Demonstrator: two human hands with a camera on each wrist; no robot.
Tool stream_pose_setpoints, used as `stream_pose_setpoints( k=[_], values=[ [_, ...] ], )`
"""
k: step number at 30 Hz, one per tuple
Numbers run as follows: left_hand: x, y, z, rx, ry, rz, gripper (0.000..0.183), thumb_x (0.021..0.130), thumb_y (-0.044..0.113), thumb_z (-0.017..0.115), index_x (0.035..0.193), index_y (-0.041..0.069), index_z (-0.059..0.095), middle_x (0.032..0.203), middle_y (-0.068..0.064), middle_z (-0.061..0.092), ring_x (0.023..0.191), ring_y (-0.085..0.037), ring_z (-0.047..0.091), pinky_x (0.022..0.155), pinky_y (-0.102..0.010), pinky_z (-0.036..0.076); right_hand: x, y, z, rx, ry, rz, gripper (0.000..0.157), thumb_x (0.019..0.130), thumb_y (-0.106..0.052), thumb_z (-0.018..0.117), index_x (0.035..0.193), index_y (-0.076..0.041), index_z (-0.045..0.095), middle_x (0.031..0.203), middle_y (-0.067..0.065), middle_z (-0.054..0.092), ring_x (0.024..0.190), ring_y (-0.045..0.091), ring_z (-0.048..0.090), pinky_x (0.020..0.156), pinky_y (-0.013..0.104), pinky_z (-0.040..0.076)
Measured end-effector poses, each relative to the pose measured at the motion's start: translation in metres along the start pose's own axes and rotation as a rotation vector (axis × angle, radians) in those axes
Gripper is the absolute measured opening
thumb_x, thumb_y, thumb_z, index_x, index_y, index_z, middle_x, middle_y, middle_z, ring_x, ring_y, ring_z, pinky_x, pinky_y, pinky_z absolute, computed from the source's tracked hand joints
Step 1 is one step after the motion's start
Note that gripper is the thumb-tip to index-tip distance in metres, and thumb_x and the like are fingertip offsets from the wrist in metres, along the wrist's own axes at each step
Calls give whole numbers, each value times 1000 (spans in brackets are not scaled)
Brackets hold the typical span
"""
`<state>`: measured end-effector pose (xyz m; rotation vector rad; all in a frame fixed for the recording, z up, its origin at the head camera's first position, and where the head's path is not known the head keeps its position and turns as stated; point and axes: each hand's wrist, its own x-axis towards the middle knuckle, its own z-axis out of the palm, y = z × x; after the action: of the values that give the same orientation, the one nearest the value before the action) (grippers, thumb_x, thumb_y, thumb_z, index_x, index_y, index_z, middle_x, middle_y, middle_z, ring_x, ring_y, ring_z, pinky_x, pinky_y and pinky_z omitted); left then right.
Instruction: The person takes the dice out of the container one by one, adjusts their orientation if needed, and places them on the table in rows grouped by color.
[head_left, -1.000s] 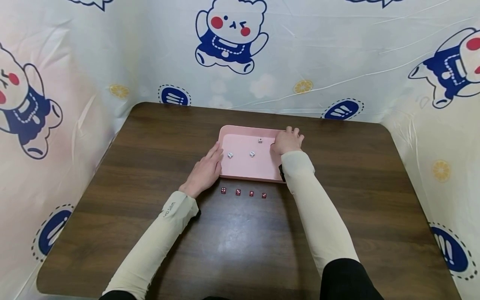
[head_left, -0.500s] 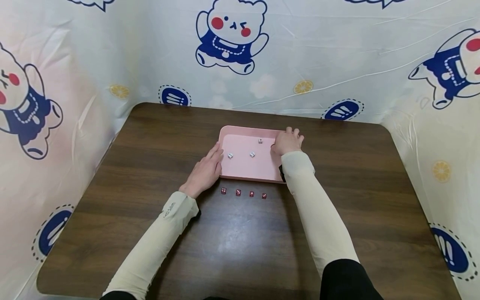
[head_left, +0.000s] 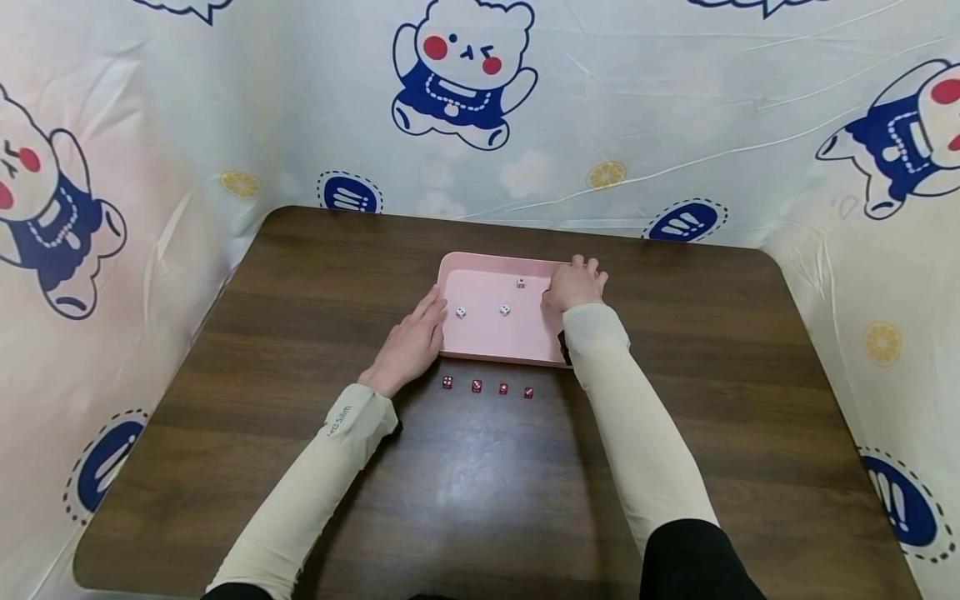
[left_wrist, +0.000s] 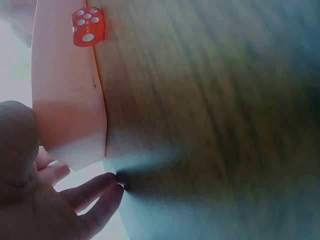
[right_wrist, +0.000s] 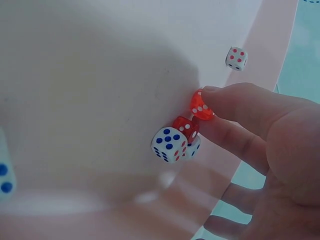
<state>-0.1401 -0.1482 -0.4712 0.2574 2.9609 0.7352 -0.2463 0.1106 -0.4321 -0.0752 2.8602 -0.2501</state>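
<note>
My left hand (head_left: 408,343) lies along the left side of the pink tray (head_left: 495,340), its fingers extended. In the left wrist view the hand (left_wrist: 55,200) is beside the tray's corner, with two fingertips down at the table. Inside the tray's right side, my right hand (head_left: 576,283) pinches a red die (right_wrist: 201,106) between thumb and forefinger. Close under that die are another red die (right_wrist: 185,128) and a white die with blue and red pips (right_wrist: 169,145), with one more white die (right_wrist: 193,148) partly hidden behind. The head view hides this cluster behind the hand.
Several white dice are spread in the tray, at left (head_left: 461,312), centre (head_left: 505,309) and back (head_left: 521,283). A row of red dice (head_left: 476,386) lies on the brown table (head_left: 465,500) before the tray. A printed curtain (head_left: 600,100) surrounds the table's back and sides.
</note>
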Motion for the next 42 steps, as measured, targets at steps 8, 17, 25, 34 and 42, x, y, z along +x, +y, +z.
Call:
stream_pose_setpoints(
  k=[8,17,25,34,42],
  values=[
    [0,0,0,-2,-3,-4,48,102,21,37,148,10,37,164,0,12,138,-34,41,106,-58,38,-1,-1,-1,1,3,-3,23,90,-28,58,89,-7,67,138,22,36,129,42,23,103,58,25],
    [0,2,-1,-1,-4,-5,48,102,21,37,148,10,36,164,-1,13,137,-36,42,105,-59,37,-2,1,-4,0,27,-28,24,90,-29,58,90,-9,71,137,22,37,126,42,26,101,57,27],
    [0,3,-1,7,-11,-8,48,102,21,38,149,10,35,164,-2,13,137,-37,42,106,-60,36,-4,2,-9,28,36,-41,25,91,-31,60,100,-10,72,148,20,30,136,41,17,107,58,21],
    [-1,10,-4,94,-10,-27,50,103,24,37,151,13,31,164,-3,13,149,-33,19,109,-63,29,-13,4,-20,47,72,-82,20,88,-29,62,90,-12,72,151,19,30,140,42,12,108,59,18],
    [0,14,-6,93,-14,13,49,103,24,37,151,12,32,163,-8,15,151,-30,12,110,-60,29,-23,13,-31,72,80,-89,21,88,-30,63,91,-10,71,152,22,30,142,44,11,110,62,15]
  ],
)
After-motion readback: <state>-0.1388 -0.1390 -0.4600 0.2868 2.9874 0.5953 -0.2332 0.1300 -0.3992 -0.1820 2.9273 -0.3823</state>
